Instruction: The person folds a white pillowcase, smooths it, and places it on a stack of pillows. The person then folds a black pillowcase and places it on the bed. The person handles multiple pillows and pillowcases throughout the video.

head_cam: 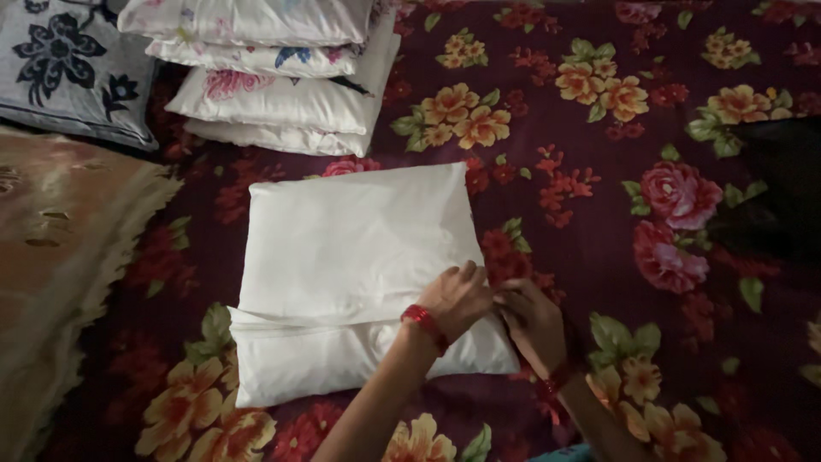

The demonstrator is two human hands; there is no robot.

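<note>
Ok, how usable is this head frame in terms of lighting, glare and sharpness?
Head view: dim, warm light, no glare; the white pillow is brightest yet not blown out; left hand and right hand at its right edge look slightly soft; a dark shape at right loses all detail.

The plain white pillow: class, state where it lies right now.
In the head view, the plain white pillow lies centre-left on the floral bedspread, below the stack of pillows, with both hands at its right edge.
</note>
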